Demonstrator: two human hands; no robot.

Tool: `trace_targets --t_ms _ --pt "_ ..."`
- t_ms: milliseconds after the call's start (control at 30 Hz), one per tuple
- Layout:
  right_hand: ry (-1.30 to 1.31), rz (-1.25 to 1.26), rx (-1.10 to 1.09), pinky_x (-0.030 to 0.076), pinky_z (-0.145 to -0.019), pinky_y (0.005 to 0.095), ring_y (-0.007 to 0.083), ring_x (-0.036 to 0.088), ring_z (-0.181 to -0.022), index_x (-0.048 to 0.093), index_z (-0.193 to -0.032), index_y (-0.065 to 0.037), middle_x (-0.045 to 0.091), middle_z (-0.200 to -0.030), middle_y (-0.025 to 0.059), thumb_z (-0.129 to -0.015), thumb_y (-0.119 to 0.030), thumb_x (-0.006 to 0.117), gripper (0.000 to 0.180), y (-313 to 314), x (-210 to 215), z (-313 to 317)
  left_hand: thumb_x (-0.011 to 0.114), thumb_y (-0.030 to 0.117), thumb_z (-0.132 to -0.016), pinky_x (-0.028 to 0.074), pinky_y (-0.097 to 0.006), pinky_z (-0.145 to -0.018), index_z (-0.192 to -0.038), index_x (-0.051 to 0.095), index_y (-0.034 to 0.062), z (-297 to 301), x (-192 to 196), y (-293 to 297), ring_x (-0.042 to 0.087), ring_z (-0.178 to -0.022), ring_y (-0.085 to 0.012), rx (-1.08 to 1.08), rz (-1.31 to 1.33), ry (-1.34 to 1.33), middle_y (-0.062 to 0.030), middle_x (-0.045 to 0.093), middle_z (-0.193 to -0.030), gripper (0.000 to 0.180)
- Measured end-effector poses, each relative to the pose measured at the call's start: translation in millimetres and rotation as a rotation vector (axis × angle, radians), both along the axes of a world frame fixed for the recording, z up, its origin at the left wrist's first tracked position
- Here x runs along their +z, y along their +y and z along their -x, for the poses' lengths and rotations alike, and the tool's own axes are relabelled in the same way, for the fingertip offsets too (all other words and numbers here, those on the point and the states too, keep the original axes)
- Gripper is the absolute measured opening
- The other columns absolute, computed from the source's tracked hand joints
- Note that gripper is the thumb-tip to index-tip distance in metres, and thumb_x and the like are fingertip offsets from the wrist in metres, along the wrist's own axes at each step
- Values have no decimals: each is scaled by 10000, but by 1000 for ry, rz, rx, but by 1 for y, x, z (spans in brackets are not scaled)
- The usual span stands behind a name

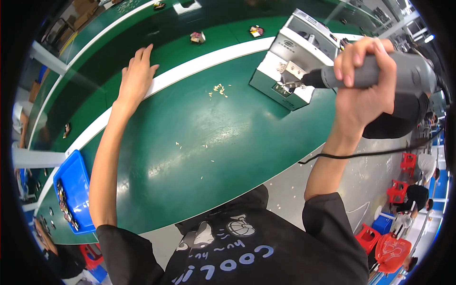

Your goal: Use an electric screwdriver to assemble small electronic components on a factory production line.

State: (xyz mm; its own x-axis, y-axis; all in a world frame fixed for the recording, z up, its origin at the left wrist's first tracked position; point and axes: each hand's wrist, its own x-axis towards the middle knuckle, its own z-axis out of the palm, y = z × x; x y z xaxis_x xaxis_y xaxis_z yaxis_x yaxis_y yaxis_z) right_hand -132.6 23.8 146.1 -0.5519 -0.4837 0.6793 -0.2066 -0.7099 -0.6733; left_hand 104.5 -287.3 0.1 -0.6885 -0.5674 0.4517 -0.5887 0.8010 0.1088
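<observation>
I have the grey handheld tool (411, 73) in the upper right of the frame, lying nearly sideways with its dark nozzle (319, 79) pointing left. The right hand (366, 97) grips it, fingers wrapped round the body just behind the nozzle. The nozzle's end is at the small metal fixture (295, 71) on the silver-and-white machine (298, 45), upper right of centre; I can't tell whether the two touch. The machine has a green lower part and sits at an angle on the green table (166, 128). Left of it, in the upper middle, I see a loose cluster of pale scraps (218, 89), with a few more specks scattered toward the centre. The left hand (136, 78), upper left, is empty and open, fingers slightly spread, beside the white rail (213, 61) that curves along the table. Past that rail, small multicoloured parts (197, 37) lie well apart on a green surface (223, 33). A blue tray (81, 190) at the lower left holds a row of dark parts (64, 204). A black cable (361, 155) crosses the right side, and red stools (396, 191) stand farther out on the grey floor (292, 199).
</observation>
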Motion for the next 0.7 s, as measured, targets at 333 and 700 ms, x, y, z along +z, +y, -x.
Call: trace_targets --t_ms 333,700 --pt "-22 -134 -145 372 -436 297 136 405 -412 487 -793 -30 509 -651 96 -925 -111 590 186 -30 -5 -10 612 100 -962 464 -410 -927 -1153 596 11 -9 5 -9 551 -1047 -317 -118 -243 54 -143 591 -1087 212" --pt "-179 -280 -17 366 -392 286 136 401 -375 523 -801 -53 478 -574 53 -927 -183 611 201 -44 -17 0 701 -59 -833 495 -389 -897 -1073 646 9 -117 32 176 596 -1046 -291 -1 -507 118 -125 576 -1084 256"
